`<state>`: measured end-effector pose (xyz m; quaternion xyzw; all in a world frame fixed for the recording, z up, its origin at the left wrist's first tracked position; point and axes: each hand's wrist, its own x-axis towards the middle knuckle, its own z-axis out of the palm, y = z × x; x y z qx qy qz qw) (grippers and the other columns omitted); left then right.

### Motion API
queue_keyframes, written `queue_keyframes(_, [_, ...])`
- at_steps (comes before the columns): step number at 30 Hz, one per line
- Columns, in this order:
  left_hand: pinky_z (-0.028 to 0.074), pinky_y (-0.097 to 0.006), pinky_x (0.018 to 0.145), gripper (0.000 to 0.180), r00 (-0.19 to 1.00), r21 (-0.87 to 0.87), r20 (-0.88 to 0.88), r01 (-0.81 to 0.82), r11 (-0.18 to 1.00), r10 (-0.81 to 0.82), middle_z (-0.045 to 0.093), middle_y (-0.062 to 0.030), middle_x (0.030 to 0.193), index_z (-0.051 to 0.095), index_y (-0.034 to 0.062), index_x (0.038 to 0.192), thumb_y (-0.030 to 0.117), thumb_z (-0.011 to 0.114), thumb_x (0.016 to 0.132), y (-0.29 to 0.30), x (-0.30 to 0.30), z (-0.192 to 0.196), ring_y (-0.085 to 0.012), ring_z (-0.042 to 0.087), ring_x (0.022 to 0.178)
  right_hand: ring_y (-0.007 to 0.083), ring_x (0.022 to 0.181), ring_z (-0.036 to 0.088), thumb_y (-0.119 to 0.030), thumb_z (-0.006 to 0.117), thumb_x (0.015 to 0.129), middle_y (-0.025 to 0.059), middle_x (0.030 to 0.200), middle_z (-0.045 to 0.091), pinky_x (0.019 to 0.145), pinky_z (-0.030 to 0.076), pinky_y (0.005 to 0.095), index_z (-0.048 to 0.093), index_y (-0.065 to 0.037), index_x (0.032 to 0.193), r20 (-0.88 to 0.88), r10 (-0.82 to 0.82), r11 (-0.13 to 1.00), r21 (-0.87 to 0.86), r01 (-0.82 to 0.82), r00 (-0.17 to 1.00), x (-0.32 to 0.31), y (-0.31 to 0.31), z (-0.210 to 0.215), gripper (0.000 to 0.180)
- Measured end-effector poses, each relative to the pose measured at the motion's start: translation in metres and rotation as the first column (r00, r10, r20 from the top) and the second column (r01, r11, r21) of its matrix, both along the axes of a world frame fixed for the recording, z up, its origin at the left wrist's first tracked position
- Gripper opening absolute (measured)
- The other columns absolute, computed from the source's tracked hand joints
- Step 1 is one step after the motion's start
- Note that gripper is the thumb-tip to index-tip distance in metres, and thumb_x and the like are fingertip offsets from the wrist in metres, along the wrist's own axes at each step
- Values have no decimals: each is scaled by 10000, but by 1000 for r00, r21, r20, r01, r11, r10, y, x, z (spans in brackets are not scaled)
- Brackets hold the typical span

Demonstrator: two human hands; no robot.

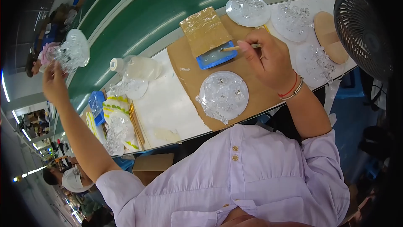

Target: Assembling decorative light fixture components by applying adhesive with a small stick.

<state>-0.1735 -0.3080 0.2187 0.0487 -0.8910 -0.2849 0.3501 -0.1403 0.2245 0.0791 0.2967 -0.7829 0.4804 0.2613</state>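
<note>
Out at the far left, my left hand pinches the edge of a white disc with clear plastic pieces, held over the green belt. My right hand grips a thin wooden stick, its tip over a blue tray of cloudy, wet-looking contents. A piece of cardboard wrapped in clear film covers the tray's far part. Nearer me, another white disc bearing clear flower-like pieces lies on the brown cardboard sheet.
Discs with clear pieces stand at the back right, near a brown oval board and a fan. To the left are a white-capped bottle, wooden sticks, a blue box and a striped bag. A green belt runs behind.
</note>
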Motion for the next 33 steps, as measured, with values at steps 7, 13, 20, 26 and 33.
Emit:
queue_keyframes(7, [493, -203, 597, 278, 991, -71, -52, -127, 989, 123, 661, -56, 952, 629, -15, 1169, 71, 646, 905, 128, 168, 38, -63, 559, 686, 115, 546, 542, -74, 671, 893, 63, 688, 591, 499, 438, 232, 547, -14, 915, 27, -27, 999, -31, 28, 999, 2, 8, 1, 139])
queue_keyframes(13, [440, -182, 561, 262, 942, 176, 333, -92, 980, 29, 634, -5, 776, 638, 18, 1140, 6, 653, 878, 200, 224, -53, -40, 560, 646, 88, 598, 584, -96, 650, 916, 49, 721, 610, 544, 459, 220, 553, -20, 911, 65, -47, 987, -151, 57, 997, 2, 17, -17, 123])
queue_keyframes(20, [442, -211, 511, 289, 866, -4, 432, -278, 961, 252, 600, -21, 720, 630, 19, 1159, 105, 677, 888, 216, 211, -126, -55, 535, 567, 100, 595, 528, -94, 540, 973, 116, 816, 622, 560, 454, 221, 474, -25, 994, 111, 55, 872, -489, 6, 992, 43, 52, -10, 97])
queue_keyframes(26, [507, -301, 701, 416, 841, -398, 317, -301, 867, 438, 591, -125, 1123, 623, 77, 1198, 106, 742, 801, 266, 188, -107, -199, 628, 837, 98, 584, 504, -65, 498, 979, 144, 794, 610, 553, 432, 213, 444, -21, 976, 155, 77, 895, -446, 0, 985, 91, 81, -31, 70])
queue_keyframes(33, [447, -410, 976, 521, 825, -317, 410, 529, 787, -390, 488, -149, 1361, 612, 115, 1223, 48, 777, 733, 309, 172, -110, -339, 509, 1209, 115, 610, 543, -13, 550, 939, 133, 786, 624, 567, 452, 234, 472, -5, 962, 145, 19, 978, -206, 12, 989, 97, 80, -50, 82])
